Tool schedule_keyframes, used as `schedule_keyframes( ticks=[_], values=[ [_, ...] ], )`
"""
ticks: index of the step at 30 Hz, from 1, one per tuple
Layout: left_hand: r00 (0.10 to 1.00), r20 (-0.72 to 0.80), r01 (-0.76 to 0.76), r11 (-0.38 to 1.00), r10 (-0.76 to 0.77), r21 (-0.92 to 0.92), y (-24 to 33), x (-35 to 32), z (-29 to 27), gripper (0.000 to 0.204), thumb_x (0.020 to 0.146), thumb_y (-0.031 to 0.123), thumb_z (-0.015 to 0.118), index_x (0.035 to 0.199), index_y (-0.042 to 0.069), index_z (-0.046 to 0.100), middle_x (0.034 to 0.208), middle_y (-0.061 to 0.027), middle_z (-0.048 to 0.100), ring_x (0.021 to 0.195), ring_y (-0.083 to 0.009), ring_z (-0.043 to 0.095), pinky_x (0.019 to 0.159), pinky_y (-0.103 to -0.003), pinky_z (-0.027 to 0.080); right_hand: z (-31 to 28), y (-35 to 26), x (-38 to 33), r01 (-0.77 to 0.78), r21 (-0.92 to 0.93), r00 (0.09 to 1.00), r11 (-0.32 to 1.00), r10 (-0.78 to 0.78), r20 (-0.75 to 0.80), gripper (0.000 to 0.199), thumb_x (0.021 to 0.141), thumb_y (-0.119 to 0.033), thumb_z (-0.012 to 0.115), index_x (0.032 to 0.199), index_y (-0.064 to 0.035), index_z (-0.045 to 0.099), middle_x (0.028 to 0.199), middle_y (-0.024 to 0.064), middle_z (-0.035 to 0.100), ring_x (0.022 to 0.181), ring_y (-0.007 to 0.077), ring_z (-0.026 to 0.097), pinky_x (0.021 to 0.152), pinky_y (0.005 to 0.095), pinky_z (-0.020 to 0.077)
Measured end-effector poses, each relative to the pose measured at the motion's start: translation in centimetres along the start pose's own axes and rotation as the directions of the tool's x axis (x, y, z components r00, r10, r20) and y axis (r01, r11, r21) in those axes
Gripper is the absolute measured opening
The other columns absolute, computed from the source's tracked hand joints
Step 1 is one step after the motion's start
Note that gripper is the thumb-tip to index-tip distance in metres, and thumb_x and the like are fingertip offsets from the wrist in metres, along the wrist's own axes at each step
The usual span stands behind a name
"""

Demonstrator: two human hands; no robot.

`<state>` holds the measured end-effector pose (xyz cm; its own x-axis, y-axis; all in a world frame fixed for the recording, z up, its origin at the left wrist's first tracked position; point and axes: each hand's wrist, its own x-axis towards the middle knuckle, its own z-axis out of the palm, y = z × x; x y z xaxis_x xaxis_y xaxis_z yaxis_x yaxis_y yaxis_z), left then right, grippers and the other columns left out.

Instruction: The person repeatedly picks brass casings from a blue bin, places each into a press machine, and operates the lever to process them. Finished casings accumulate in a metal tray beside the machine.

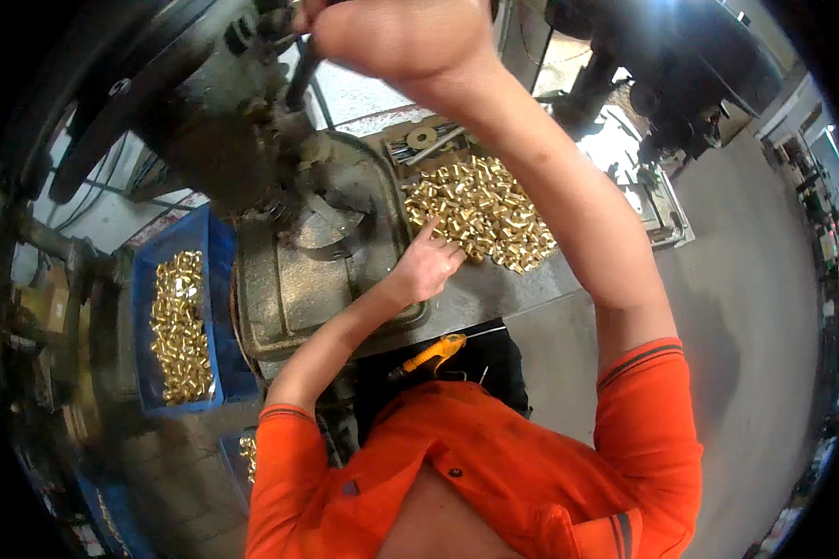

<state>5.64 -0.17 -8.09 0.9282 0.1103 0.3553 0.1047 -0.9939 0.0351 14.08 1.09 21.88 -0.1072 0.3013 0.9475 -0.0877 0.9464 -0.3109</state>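
My left hand (426,261) reaches across the grey metal bench to the near edge of a heap of small brass fittings (480,210), fingers bent down onto the pieces; whether it holds one I cannot tell. My right hand (391,37) is raised high at the top of the view, closed round the dark lever handle (300,79) of the press machine (261,140). The machine's worn metal base (294,279) lies just left of my left hand.
A blue plastic bin (149,307) with several brass parts stands to the left of the machine. A second blue bin (238,456) sits lower left. A yellow-handled tool (433,352) lies at the bench's front edge. Grey concrete floor (755,326) spreads to the right.
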Motion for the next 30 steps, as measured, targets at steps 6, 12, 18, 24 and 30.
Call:
schedule_keyframes(
  ticks=[6, 12, 18, 24, 30],
  values=[
    [0.947, 0.32, -0.078, 0.987, 0.03, 0.141, 0.5, 0.5, 3.4, 0.019, 0.063, 0.006, 0.056, 0.081, 0.007, 0.06, 0.073, -0.0073, 0.058, 0.08, -0.0226, 0.058, 0.103, -0.055, 0.022, -0.5, -0.6, -0.4, 0.171, -0.156, 0.985, 0.973, -0.174, -0.002, 0.018, 0.056, -0.004, 0.056, 0.068, -0.0042, 0.042, 0.063, -0.0003, 0.038, 0.06, 0.0085, 0.036, 0.053, 0.0222, 0.0306],
    [0.831, 0.539, -0.028, 0.959, -0.135, 0.283, -0.2, 2.0, 2.7, 0.017, 0.065, 0.01, 0.06, 0.081, 0.01, 0.065, 0.076, -0.0059, 0.062, 0.09, -0.0222, 0.057, 0.102, -0.066, 0.01, 0.2, 1.3, 0.2, 0.152, 0.022, 0.988, 0.988, -0.152, -0.02, 0.017, 0.058, -0.002, 0.055, 0.07, -0.0037, 0.043, 0.063, -0.0008, 0.039, 0.06, 0.0091, 0.038, 0.053, 0.0219, 0.0318],
    [0.87, 0.471, -0.002, 0.954, -0.147, 0.3, 1.4, 1.2, 2.2, 0.015, 0.061, 0.012, 0.062, 0.074, 0.008, 0.067, 0.072, -0.008, 0.062, 0.083, -0.0258, 0.059, 0.098, -0.071, 0.014, -0.3, -1.5, -1.4, -0.056, -0.118, 0.996, 0.991, 0.065, 0.067, 0.026, 0.055, 0.011, 0.03, 0.076, 0.0006, 0.039, 0.074, 0.0129, 0.049, 0.077, 0.0251, 0.056, 0.076, 0.0353, 0.046],
    [0.9, 0.435, -0.063, 0.977, -0.033, 0.204, 3.3, 0.7, -0.8, 0.013, 0.064, 0.017, 0.062, 0.076, 0.015, 0.067, 0.074, -0.0041, 0.064, 0.086, -0.0223, 0.06, 0.099, -0.068, 0.016, 0.2, -2.1, -1.4, -0.097, -0.25, 0.994, 0.963, 0.08, -0.078, 0.024, 0.056, 0.006, 0.035, 0.079, 0.0016, 0.04, 0.075, 0.0124, 0.05, 0.076, 0.0242, 0.055, 0.075, 0.0368, 0.0463],
    [0.983, 0.005, 0.182, 0.97, -0.184, -0.163, 2.3, -7.1, -9.0, 0.008, 0.071, 0.014, 0.057, 0.077, 0.009, 0.059, 0.061, -0.0068, 0.054, 0.079, -0.0266, 0.059, 0.104, -0.058, 0.017, 0.8, -1.8, -1.5, -0.067, -0.269, 0.998, 0.961, 0.068, -0.005, 0.031, 0.052, 0.013, 0.026, 0.077, -0.0007, 0.037, 0.074, 0.0134, 0.049, 0.074, 0.0262, 0.054, 0.077, 0.0397, 0.0462]
  ],
)
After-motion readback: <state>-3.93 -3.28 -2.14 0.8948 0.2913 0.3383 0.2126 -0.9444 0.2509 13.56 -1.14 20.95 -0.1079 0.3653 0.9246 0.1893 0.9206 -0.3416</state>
